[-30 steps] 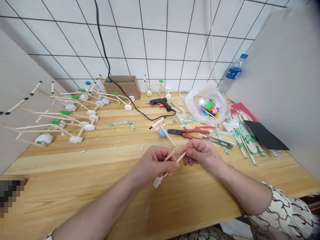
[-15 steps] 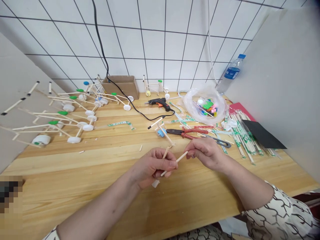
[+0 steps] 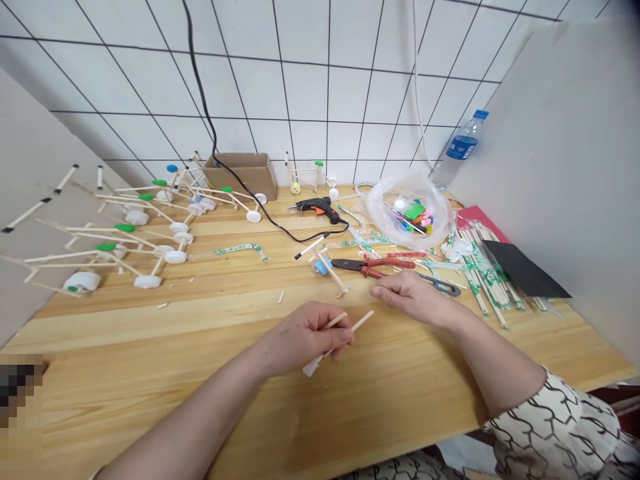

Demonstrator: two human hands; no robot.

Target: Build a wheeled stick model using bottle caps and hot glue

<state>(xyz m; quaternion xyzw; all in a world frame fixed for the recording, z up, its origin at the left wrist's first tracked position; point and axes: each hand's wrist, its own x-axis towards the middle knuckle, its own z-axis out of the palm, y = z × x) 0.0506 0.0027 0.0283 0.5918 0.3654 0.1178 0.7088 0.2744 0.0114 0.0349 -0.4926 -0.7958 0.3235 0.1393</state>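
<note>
My left hand (image 3: 315,337) is closed around thin wooden sticks (image 3: 362,321) near the middle of the table; a white piece (image 3: 312,366) sticks out below its fingers. To the right, my right hand (image 3: 407,295) is apart from the sticks, its fingers curled together, and whether anything small is between them is hidden. Just beyond both hands lies a small stick frame (image 3: 336,270) with a blue part (image 3: 323,266). Red-handled pliers (image 3: 373,265) rest beside that frame, their jaws close to the blue part.
Several stick models (image 3: 125,257) with white wheels fill the left side. At the back are a cardboard box (image 3: 247,175), a black glue gun (image 3: 317,207) and a bag of coloured pieces (image 3: 410,217). Wrapped sticks (image 3: 493,277) and a water bottle (image 3: 461,148) are on the right.
My right hand has let go of the stick's end and moved slightly up and away. The sticks stay in my left hand, which has shifted slightly left.
</note>
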